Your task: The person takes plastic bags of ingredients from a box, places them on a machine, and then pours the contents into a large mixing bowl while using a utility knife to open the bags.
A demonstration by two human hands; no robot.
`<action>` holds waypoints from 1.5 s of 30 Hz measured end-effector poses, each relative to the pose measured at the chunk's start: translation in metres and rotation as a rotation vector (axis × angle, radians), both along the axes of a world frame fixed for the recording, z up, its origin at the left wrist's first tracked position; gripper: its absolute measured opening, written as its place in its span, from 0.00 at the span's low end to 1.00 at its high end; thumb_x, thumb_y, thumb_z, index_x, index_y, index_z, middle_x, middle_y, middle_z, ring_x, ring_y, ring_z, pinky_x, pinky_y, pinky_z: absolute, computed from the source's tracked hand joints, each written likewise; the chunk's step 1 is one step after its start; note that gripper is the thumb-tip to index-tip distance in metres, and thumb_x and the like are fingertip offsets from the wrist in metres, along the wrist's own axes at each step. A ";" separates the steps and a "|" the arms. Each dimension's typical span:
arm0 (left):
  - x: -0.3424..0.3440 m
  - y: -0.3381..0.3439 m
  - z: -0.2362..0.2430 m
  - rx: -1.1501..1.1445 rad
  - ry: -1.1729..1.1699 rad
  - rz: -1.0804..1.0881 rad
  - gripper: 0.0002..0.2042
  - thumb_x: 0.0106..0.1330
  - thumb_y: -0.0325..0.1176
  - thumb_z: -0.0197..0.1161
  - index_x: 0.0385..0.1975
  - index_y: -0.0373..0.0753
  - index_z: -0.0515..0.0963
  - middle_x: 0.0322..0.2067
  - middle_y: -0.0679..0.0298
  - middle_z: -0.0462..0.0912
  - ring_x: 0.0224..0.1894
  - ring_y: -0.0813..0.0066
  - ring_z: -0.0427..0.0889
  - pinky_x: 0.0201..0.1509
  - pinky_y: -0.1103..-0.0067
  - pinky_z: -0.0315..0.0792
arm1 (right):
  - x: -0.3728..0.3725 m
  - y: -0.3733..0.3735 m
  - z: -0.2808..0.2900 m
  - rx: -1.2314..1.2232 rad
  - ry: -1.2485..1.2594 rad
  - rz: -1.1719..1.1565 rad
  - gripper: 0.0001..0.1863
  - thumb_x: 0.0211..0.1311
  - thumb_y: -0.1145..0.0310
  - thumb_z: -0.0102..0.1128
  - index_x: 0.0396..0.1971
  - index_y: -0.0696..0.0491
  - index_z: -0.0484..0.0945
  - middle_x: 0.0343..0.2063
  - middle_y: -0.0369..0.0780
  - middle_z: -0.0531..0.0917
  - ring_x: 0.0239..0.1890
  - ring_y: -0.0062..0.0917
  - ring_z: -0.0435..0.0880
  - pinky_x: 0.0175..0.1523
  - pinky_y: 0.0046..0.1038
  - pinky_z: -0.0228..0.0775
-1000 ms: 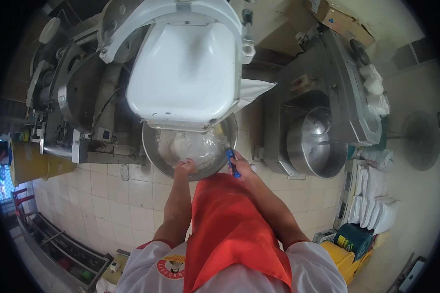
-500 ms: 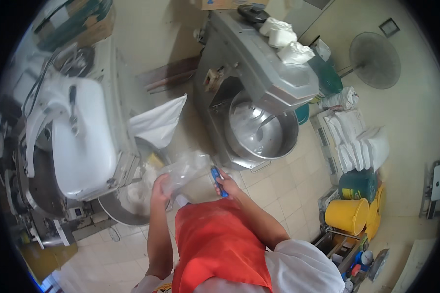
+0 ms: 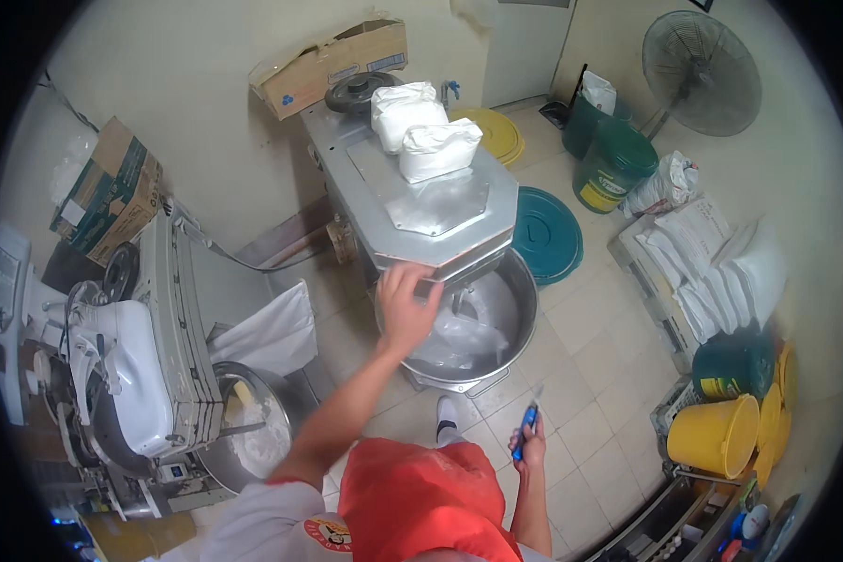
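My left hand (image 3: pixel 410 304) reaches out over the near left rim of a large steel mixer bowl (image 3: pixel 531 323), just below the front edge of the grey mixer head (image 3: pixel 440 211). Its fingers are apart with nothing in them; whether they touch the machine I cannot tell. Down in the bowl lies what looks like a clear plastic bag (image 3: pixel 464 339). Lower to the right, my right hand (image 3: pixel 531 448) is closed around a blue utility knife (image 3: pixel 526 433), its tip pointing up and away from me.
Several white paper packs (image 3: pixel 440 150) and a black lid (image 3: pixel 361 91) sit on the mixer. A steel bowl of white powder (image 3: pixel 258 440) stands at left beside a white basin (image 3: pixel 140 375). At right are stacked white sacks (image 3: pixel 712 272), a yellow bucket (image 3: pixel 717 436) and a fan (image 3: pixel 701 73).
My left hand has let go of the clear plastic bag and moved forward to the mixer. My right hand, still holding the utility knife, has shifted right and lower. The view has turned and moved closer.
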State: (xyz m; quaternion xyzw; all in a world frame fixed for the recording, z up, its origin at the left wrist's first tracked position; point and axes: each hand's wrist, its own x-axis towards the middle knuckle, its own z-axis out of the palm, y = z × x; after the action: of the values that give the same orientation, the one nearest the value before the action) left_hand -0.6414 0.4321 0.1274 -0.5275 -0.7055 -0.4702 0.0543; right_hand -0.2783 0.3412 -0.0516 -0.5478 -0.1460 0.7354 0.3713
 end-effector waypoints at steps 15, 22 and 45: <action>-0.068 0.098 0.084 0.055 0.092 -0.003 0.06 0.63 0.27 0.50 0.30 0.31 0.71 0.27 0.47 0.77 0.34 0.45 0.76 0.39 0.56 0.69 | -0.031 0.068 -0.025 0.047 0.049 0.195 0.30 0.71 0.72 0.37 0.69 0.36 0.45 0.20 0.40 0.72 0.17 0.25 0.71 0.20 0.27 0.67; -0.057 -0.012 0.053 -0.025 -0.298 0.229 0.08 0.67 0.32 0.47 0.31 0.32 0.66 0.27 0.41 0.75 0.32 0.39 0.74 0.34 0.56 0.65 | -0.094 0.061 0.009 0.222 -0.038 0.573 0.30 0.71 0.72 0.40 0.69 0.40 0.45 0.18 0.38 0.72 0.14 0.21 0.71 0.16 0.24 0.67; -0.143 -0.679 -0.174 0.279 -1.488 0.856 0.18 0.57 0.35 0.67 0.41 0.26 0.78 0.36 0.56 0.82 0.36 0.68 0.81 0.40 0.70 0.74 | -0.524 -0.204 0.140 0.625 -0.293 2.368 0.32 0.62 0.78 0.50 0.67 0.43 0.60 0.21 0.35 0.77 0.15 0.15 0.69 0.20 0.21 0.64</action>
State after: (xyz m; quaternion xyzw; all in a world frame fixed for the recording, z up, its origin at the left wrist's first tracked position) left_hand -0.7843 -0.2469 -0.0469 0.2392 -0.6313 -0.7143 -0.1846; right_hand -0.8019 0.1376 0.0886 -0.0425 -0.7621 0.4835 -0.4286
